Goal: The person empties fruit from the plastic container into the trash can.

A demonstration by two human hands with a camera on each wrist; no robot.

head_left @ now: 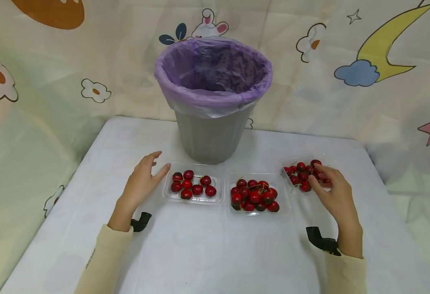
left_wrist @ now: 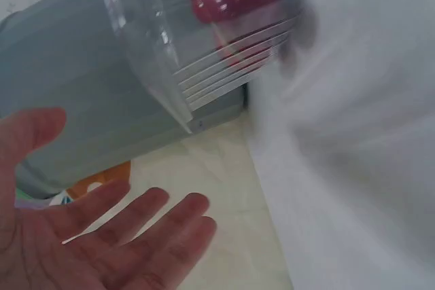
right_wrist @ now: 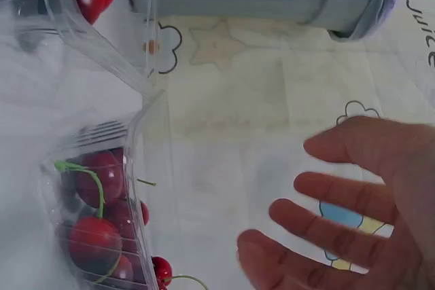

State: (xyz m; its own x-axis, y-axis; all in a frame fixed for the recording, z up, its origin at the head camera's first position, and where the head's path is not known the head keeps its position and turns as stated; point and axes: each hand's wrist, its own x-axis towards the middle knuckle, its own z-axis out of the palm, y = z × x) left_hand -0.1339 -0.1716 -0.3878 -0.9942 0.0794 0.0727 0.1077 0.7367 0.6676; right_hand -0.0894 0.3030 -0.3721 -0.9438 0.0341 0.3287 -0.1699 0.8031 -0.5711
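My left hand (head_left: 139, 181) hangs beside the left clear plastic box (head_left: 217, 199), its thumb near the rim and its fingers apart, holding nothing. That box holds several dark red cherries (head_left: 197, 190) in a loose layer. A second clear box (head_left: 285, 206) in the middle is heaped with cherries (head_left: 254, 197), some with green stems. My right hand (head_left: 336, 194) is over the right side of a third clear box (right_wrist: 102, 130), partly hiding its cherries (head_left: 303, 175). In the right wrist view its fingers (right_wrist: 340, 188) stretch out separately, with nothing between them.
Behind the boxes stands a grey bin (head_left: 211, 134) lined with a purple bag (head_left: 215, 100). A white cloth covers the table (head_left: 215, 253). A printed curtain (head_left: 126, 49) hangs behind it. Black wrist mounts (head_left: 323, 241) stick out from both wrists.
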